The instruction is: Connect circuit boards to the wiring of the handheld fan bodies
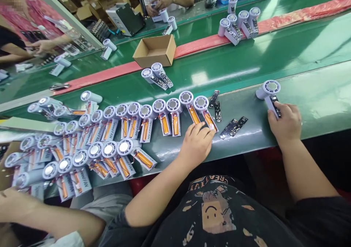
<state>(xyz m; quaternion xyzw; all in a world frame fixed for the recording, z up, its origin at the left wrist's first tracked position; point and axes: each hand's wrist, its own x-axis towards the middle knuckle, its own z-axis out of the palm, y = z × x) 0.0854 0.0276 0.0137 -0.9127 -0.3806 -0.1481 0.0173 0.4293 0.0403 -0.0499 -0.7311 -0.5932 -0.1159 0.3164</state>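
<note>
On the right, my right hand (287,122) grips the lower handle of a lilac handheld fan (271,87), thumb on one side and fingers on the other. A dark circuit board shows in that handle. My left hand (197,143) lies with loosely spread fingers over the lower handle ends of two fans at the right end of a row. The nearer of these, an open-handled fan (201,103), shows an orange battery and wires. Between my hands lie several loose circuit boards (228,128); two are close beside the fan row.
Many open-handled fans (109,149) crowd the bench to the left, where another person's arm (49,217) reaches in. A green conveyor (287,49) runs beyond, with a cardboard box (155,51), fans fitted with boards (238,26) and a red strip (197,46). Other people work across it.
</note>
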